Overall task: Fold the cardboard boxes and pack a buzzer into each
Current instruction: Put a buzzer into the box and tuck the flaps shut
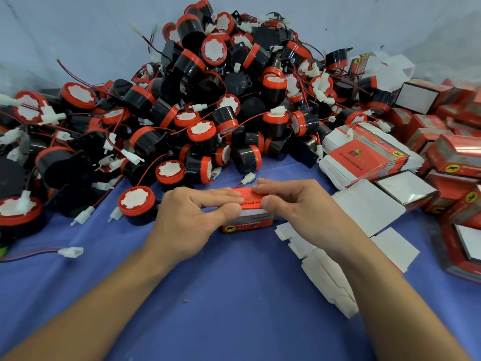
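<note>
A small red cardboard box (248,214) stands on the blue cloth (221,295) in the middle of the view. My left hand (192,217) grips its left side, fingers across the top flap and thumb at the front. My right hand (294,204) pinches the right side the same way. Whether a buzzer is inside the box is hidden. A big heap of black-and-red buzzers (208,100) with red wires and white plugs lies just behind the box. One buzzer (136,203) sits apart, left of my left hand.
A stack of flat unfolded boxes (364,157) lies at the right. Folded red boxes (453,157) pile up along the far right edge. Flat white blanks (325,272) lie under my right forearm. A loose wire with a plug (70,251) lies at the left.
</note>
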